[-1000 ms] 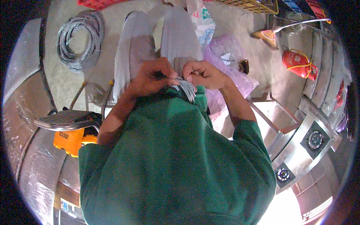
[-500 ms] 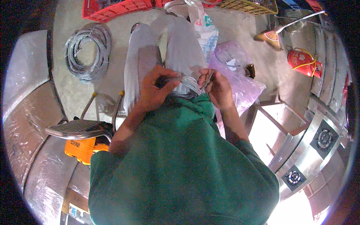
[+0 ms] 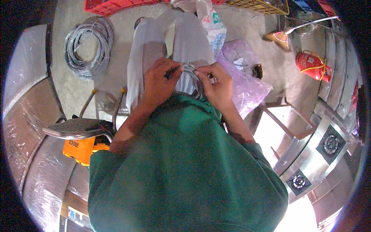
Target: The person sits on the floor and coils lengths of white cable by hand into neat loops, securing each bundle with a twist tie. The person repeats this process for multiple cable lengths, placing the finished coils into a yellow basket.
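Observation:
A bundle of thin grey wire is stretched between my hands above my lap, and its strands curve down toward my green shirt. My left hand is closed round the bundle's left end, thumb and forefinger pressed together. On the other side, my right hand pinches the bundle with thumb and forefinger, its other fingers curled. Something small and pale shows in the curl of the right fingers, too small to name. On the floor at the far left lies a larger coil of grey wire.
At left stands a metal-framed stool by an orange case. Purple plastic sheeting lies to the right, near a broom and a red gas cylinder. A steel gas stove stands at right; red crates line the far side.
My right hand has moved left and up, turning to pinch the wire bundle close to my left hand. My left hand has risen slightly. The whole view has shifted a little.

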`<action>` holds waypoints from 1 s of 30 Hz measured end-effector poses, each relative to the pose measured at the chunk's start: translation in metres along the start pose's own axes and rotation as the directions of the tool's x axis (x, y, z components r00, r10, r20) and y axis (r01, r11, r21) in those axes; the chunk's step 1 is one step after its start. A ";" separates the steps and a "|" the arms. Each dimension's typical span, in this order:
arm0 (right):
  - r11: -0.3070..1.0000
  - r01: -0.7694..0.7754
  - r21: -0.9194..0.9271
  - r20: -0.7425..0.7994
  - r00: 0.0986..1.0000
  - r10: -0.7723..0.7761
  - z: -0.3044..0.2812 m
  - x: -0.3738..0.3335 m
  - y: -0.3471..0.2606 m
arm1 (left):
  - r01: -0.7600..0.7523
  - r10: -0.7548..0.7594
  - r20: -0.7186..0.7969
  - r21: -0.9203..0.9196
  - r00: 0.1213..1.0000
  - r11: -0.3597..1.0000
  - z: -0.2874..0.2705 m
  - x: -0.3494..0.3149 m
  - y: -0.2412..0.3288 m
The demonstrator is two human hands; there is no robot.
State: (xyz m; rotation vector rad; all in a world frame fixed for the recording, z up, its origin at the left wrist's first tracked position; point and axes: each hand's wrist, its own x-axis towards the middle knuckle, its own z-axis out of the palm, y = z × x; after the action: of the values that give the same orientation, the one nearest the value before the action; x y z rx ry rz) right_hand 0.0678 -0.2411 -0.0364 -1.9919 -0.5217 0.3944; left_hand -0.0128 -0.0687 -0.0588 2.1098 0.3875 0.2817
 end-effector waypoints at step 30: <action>0.912 -0.401 0.092 0.372 0.863 0.342 0.005 0.030 -0.012 | -0.006 0.003 -0.024 -0.115 1.000 0.993 -0.011 -0.007 -0.004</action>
State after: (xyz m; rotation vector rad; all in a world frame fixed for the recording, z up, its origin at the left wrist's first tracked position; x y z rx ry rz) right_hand 0.0884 -0.2167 -0.0293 -1.8624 -0.3000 1.0165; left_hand -0.0239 -0.0611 -0.0567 1.9966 0.3716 0.3246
